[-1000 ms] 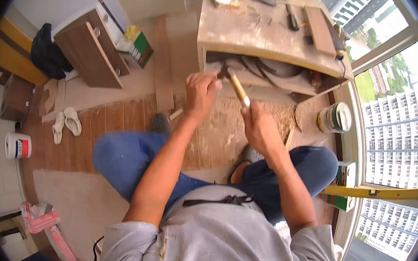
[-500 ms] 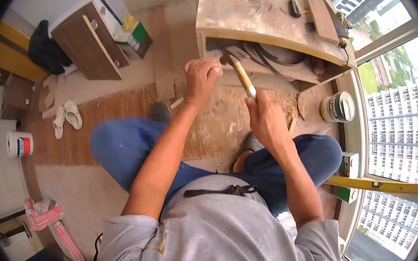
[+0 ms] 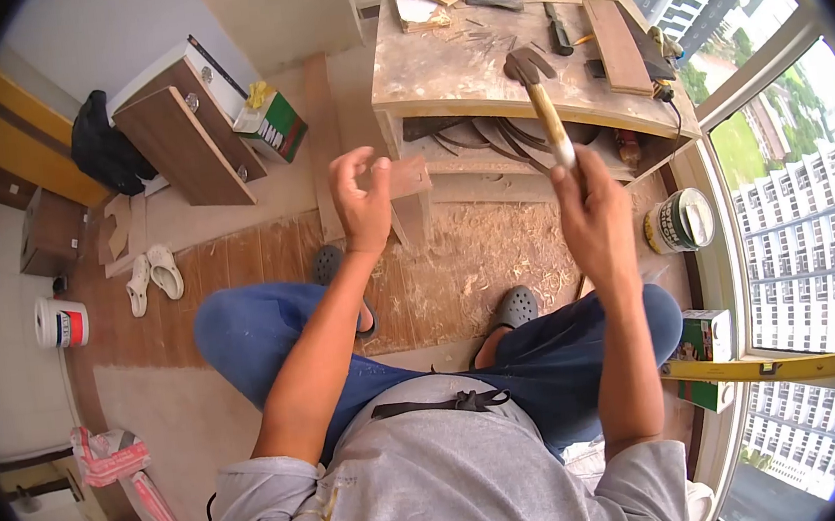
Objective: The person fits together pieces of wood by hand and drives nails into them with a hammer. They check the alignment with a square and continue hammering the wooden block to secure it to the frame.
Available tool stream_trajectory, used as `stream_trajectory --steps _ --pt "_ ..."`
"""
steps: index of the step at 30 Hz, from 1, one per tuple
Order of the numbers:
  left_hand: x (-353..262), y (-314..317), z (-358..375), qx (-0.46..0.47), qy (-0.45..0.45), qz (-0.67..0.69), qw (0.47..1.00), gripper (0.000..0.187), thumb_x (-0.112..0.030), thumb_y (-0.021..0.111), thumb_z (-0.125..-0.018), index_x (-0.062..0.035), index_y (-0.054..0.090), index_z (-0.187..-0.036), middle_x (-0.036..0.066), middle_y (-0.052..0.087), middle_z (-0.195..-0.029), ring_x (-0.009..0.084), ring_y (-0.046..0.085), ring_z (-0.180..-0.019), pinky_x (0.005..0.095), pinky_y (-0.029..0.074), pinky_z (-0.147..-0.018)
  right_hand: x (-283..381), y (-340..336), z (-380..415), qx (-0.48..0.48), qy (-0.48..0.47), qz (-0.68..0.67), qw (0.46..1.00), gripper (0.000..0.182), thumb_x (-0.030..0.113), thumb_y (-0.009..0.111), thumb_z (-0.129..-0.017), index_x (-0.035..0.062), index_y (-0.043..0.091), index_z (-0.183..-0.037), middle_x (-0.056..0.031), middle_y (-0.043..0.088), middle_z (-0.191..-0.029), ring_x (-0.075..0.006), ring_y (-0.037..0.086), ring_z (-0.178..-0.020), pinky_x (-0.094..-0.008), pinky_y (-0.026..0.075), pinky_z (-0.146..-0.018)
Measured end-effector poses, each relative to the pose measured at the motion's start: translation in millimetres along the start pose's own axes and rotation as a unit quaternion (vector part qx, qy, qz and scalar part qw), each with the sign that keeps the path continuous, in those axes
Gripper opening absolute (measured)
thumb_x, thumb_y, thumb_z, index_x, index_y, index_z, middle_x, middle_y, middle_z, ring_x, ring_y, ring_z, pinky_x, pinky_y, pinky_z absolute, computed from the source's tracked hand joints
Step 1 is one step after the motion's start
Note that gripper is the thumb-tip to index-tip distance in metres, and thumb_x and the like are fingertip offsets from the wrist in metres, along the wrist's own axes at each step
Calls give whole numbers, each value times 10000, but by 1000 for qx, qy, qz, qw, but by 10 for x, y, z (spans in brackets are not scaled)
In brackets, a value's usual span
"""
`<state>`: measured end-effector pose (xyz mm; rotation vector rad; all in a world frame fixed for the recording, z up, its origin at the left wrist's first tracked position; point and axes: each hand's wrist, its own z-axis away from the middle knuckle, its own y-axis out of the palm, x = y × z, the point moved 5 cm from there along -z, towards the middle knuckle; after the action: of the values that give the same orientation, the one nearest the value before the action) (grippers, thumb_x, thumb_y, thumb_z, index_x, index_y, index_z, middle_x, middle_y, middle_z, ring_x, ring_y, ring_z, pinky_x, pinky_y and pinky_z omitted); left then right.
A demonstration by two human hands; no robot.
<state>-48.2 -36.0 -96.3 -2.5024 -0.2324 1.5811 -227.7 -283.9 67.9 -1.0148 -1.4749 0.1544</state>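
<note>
My right hand (image 3: 596, 213) is wrapped round the handle of a claw hammer (image 3: 549, 117), whose metal head is raised and appears over the workbench top (image 3: 459, 61). My left hand (image 3: 364, 205) is at the bench's left front, fingers curled but apart from the thumb, with nothing visible between them. Just right of that hand, a short wooden piece (image 3: 411, 176) juts out at the bench's front left corner. Curved dark strips (image 3: 507, 141) lie in the open space under the bench top.
On the bench lie a dark-handled tool (image 3: 557, 28) and a brown board (image 3: 618, 45). Wood shavings (image 3: 476, 245) cover the floor between my feet. A paint bucket (image 3: 679, 220) and a yellow spirit level (image 3: 770, 367) are at right. Panels (image 3: 183, 147) lean at left.
My right hand has moved right with the hammer, its head now away from my left hand. My left hand has shifted left and down, its fingers loosening. The view has tilted slightly.
</note>
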Motion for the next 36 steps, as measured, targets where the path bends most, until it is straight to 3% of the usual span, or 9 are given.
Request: stream_trajectory --steps 2,4,7,13,14,16,30,33,36 --pt "108 -38 9 -56 -77 8 995 542 -325 773 -945 -19 585 -1351 181 554 -1444 305 562 -1286 462 412 -1125 -47 -73 -197 -50 -76 64 994 226 195 631 -1039 7 622 -1163 -244 670 -937 -452 654 -868 -509 490 -740" --pt "424 49 121 -69 -311 143 937 806 -386 820 -909 -19 417 -1504 162 486 -1514 300 493 -1370 442 386 -1153 -150 -88 -410 -46 -73 74 993 260 192 656 -1010 7 635 -1191 -247 675 -1023 -448 659 -950 -515 495 -799" --pt "616 80 156 12 -409 153 899 903 -393 846 -878 -18 360 -1540 140 521 -1482 279 503 -1364 417 370 -1160 -286 -147 -669 -74 -104 87 988 348 154 687 -937 -1 640 -1244 -240 685 -1053 -448 671 -978 -501 514 -832" --pt "528 172 177 140 -400 199 884 886 -492 816 -849 -150 400 -1552 110 464 -1573 313 397 -1468 618 217 -1177 -540 -151 -982 -43 -60 180 981 416 224 755 -884 92 687 -1273 -185 711 -1118 -406 693 -1035 -479 530 -893" --pt "531 215 158 141 -399 204 883 886 -492 816 -849 -150 400 -1552 110 464 -1573 313 397 -1468 618 217 -1177 -578 -120 -1001 -29 -64 198 978 393 212 753 -886 94 692 -1255 -185 700 -1123 -423 681 -1053 -505 532 -901" --pt "396 141 174 95 -407 210 884 731 -331 836 -871 -32 501 -1448 116 604 -1381 243 538 -1316 404 401 -1115 -631 -28 -1115 -20 -69 208 975 366 232 749 -896 94 707 -1233 -207 702 -1102 -433 684 -1038 -515 534 -892" --pt "432 135 303 123 -409 238 872 758 -384 819 -880 -85 457 -1476 109 570 -1413 249 511 -1342 508 384 -1091 -884 121 -1433 -17 -56 240 969 418 300 750 -897 128 721 -1278 -202 699 -1136 -414 675 -1072 -499 531 -924" --pt "493 122 286 127 -418 207 875 793 -404 825 -868 -94 439 -1487 113 551 -1433 273 508 -1348 546 374 -1094 -564 82 -1238 -153 -166 306 925 286 245 765 -893 114 737 -1145 -175 675 -1014 -403 681 -950 -504 544 -891" --pt "502 132 314 128 -418 201 877 812 -415 828 -863 -95 426 -1491 121 534 -1451 287 501 -1357 568 350 -1112 -358 400 -832 -8 -20 153 988 309 221 804 -879 74 727 -1140 -186 717 -1122 -373 710 -967 -478 557 -881"
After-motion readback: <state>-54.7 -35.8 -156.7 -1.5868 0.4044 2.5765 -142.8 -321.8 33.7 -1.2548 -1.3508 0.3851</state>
